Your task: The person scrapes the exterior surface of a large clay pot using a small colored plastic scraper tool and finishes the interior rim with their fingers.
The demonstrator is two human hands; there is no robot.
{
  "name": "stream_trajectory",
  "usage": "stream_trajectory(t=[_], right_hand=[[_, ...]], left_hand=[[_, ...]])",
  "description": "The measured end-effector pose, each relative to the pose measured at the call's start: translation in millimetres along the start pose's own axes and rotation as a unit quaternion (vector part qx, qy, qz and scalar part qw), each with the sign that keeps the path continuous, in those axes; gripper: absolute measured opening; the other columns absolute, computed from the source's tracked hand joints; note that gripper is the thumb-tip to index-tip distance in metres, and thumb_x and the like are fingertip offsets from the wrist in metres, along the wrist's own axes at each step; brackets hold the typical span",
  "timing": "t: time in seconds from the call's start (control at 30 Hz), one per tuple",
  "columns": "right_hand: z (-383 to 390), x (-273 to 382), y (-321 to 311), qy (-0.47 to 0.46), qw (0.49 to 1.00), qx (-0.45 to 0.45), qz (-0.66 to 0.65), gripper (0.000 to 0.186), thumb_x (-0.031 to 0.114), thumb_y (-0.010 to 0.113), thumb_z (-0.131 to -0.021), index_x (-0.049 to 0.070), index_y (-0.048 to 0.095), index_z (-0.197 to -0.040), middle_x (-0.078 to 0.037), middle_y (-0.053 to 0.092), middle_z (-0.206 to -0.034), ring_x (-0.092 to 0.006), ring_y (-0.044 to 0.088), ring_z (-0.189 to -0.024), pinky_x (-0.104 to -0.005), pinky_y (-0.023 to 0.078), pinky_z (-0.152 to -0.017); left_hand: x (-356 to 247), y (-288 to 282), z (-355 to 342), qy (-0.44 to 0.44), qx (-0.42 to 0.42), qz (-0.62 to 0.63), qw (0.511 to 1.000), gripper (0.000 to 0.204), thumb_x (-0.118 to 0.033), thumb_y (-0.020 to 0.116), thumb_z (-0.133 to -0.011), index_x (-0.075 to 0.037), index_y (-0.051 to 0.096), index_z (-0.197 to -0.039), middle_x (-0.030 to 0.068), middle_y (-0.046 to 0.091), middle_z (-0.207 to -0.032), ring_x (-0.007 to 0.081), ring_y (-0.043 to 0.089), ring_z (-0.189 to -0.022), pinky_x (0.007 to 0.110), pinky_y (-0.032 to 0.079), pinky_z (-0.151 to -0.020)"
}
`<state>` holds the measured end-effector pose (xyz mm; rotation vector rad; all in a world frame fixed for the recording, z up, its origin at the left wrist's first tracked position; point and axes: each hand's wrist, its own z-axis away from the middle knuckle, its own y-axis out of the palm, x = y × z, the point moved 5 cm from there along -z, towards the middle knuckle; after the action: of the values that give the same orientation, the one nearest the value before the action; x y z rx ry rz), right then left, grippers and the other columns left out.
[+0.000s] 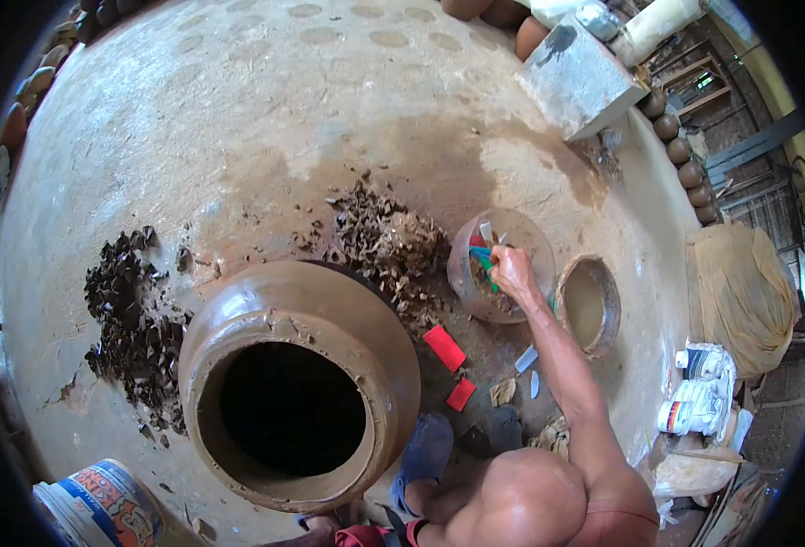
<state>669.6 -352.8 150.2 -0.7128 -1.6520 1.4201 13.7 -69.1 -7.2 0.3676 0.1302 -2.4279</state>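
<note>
My right hand (514, 272) reaches over a round, translucent tub (534, 232), its fingers closed on a flat teal plastic piece (481, 255). Red, green and white pieces lie in the tub around my fingers. No part of my left hand can be made out. In front of me stands a large brown clay pot (393, 351), its wide dark mouth facing me and wet clay on its rim. On the floor between pot and tub are a red rectangular piece (445, 347), a smaller red piece (461, 395) and a pale strip (526, 358).
Clay scraps (389, 237) are heaped behind the pot, with darker shavings (129, 310) to its left. A bowl of murky water (586, 305) stands right of the tub. A printed bucket (115, 501) is at lower left; a pale block (580, 77) lies far right. My bent knee (534, 501) is close below.
</note>
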Motion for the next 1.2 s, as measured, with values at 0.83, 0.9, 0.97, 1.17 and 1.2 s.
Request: stream_trajectory(t=[0.83,0.9,0.97,1.17,1.2], right_hand=[[15,29,-99,-0.043,0.990,-0.134,0.021,0.019,0.009,0.065,-0.086,0.000,0.073,-0.101,-0.020,0.069,-0.087,-0.0367,0.069,-0.081,-0.0446,0.054,-0.076],[19,86,-156,-0.113,0.971,-0.208,-0.022,0.023,0.008,0.062,-0.088,0.001,0.073,-0.107,-0.020,0.068,-0.088,-0.0362,0.069,-0.081,-0.0431,0.054,-0.077],[29,132,-203,-0.136,0.965,-0.220,-0.045,0.024,0.001,0.065,-0.087,0.003,0.072,-0.110,-0.019,0.068,-0.095,-0.0390,0.065,-0.087,-0.0467,0.053,-0.081],[100,335,-333,-0.393,0.882,-0.258,0.033,0.032,-0.008,0.064,-0.082,0.005,0.073,-0.110,-0.011,0.067,-0.094,-0.0311,0.063,-0.088,-0.0416,0.052,-0.079],[111,367,-336,-0.462,0.852,-0.236,0.071,0.031,-0.004,0.067,-0.081,0.007,0.074,-0.109,-0.009,0.067,-0.095,-0.0295,0.063,-0.090,-0.0419,0.052,-0.079]], left_hand=[[58,-104,83,0.106,-0.094,0.092,0.986,0.033,-0.036,0.064,-0.101,-0.007,0.065,-0.117,0.0037,0.068,-0.100,0.0160,0.064,-0.089,0.034,0.052,-0.079],[52,-127,88,0.162,-0.112,0.107,0.975,0.033,-0.036,0.064,-0.101,-0.007,0.066,-0.117,0.0036,0.069,-0.099,0.0156,0.064,-0.088,0.034,0.052,-0.079],[32,-136,80,0.222,-0.113,0.098,0.963,0.033,-0.035,0.064,-0.101,-0.006,0.066,-0.117,0.0035,0.069,-0.098,0.0151,0.064,-0.087,0.033,0.052,-0.078],[-169,-81,54,0.392,-0.004,0.067,0.917,0.043,-0.043,0.064,-0.102,-0.011,0.059,-0.129,0.0012,0.067,-0.103,0.0109,0.059,-0.085,0.030,0.048,-0.072],[-192,-77,38,0.402,-0.019,0.053,0.914,0.050,-0.046,0.064,-0.101,-0.010,0.057,-0.135,0.0031,0.068,-0.107,0.0126,0.060,-0.089,0.030,0.048,-0.074]])
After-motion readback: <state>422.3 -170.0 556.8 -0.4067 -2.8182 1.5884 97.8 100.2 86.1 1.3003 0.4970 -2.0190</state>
